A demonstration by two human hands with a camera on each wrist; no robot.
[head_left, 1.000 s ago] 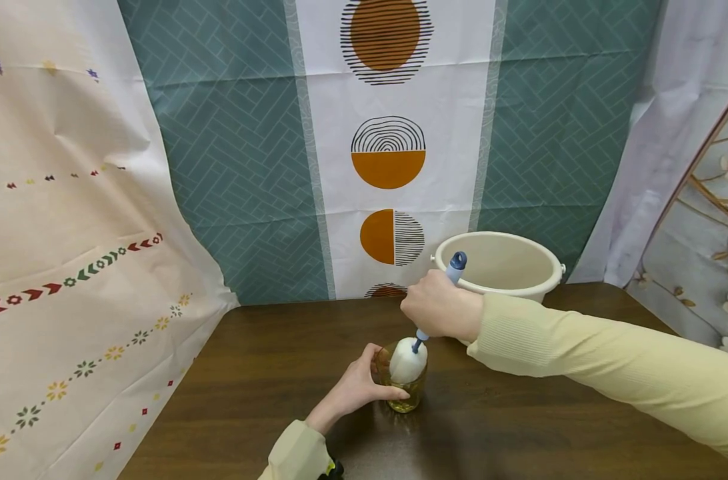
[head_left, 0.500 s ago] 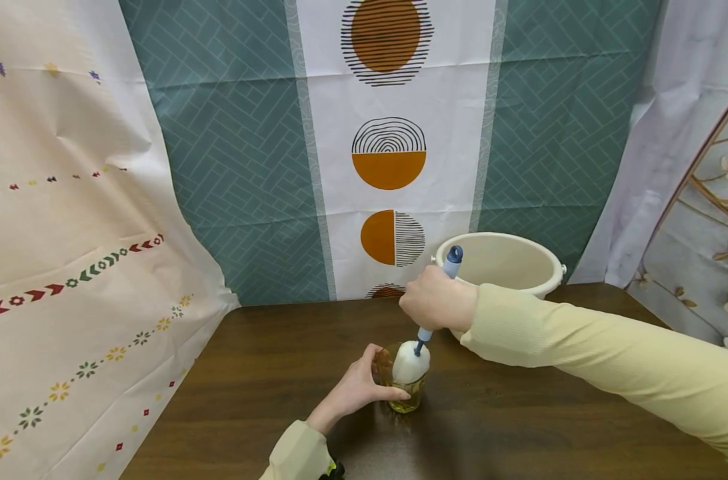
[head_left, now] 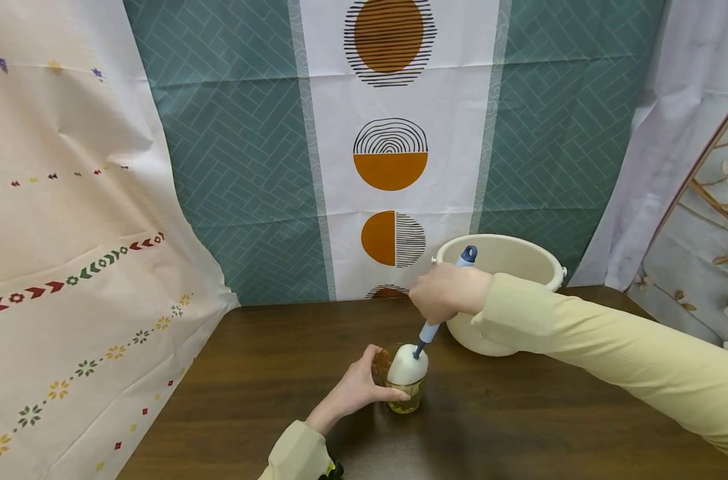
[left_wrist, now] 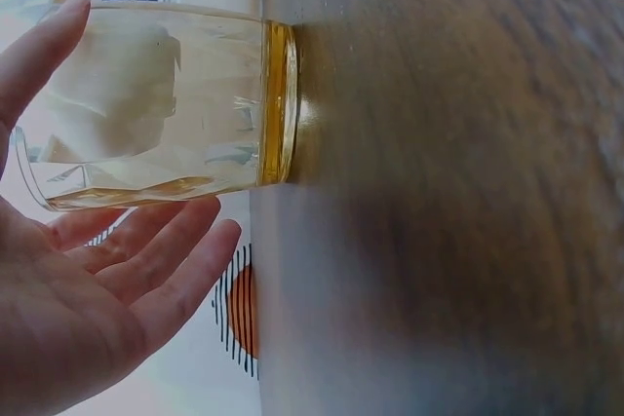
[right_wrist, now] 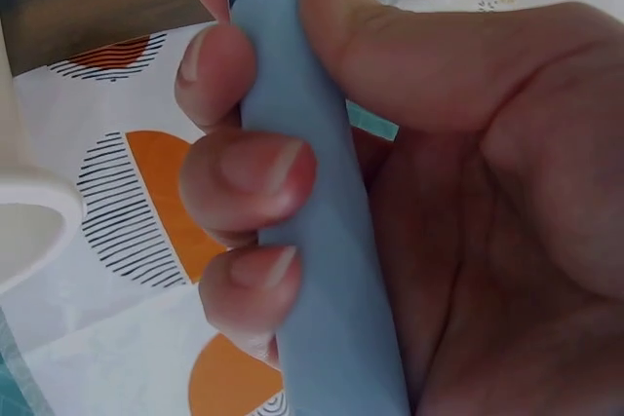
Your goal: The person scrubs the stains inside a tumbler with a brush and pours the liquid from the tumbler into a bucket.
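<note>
An amber-tinted drinking glass (head_left: 413, 395) stands upright on the dark wooden table. My left hand (head_left: 356, 388) grips it from the left, thumb on the near side and fingers round the far side. In the left wrist view the glass (left_wrist: 219, 104) shows the white sponge head through its wall. My right hand (head_left: 449, 291) holds the pale blue handle (right_wrist: 317, 192) of a sponge bottle brush, fingers wrapped round it. The handle tilts up to the right, ending in a dark blue loop. The brush's white sponge head (head_left: 408, 365) sits inside the glass, its top above the rim.
A cream bucket (head_left: 481, 337) stands behind the glass to the right, partly hidden by the right forearm. Patterned cloth (head_left: 394, 167) hangs at the table's back edge, and a cream printed cloth (head_left: 82, 300) drapes along the left side.
The right hand and brush handle shift slightly left and down, then back right and up, with the handle leaning further right now. The sponge stays in the glass; the left hand keeps its place.
</note>
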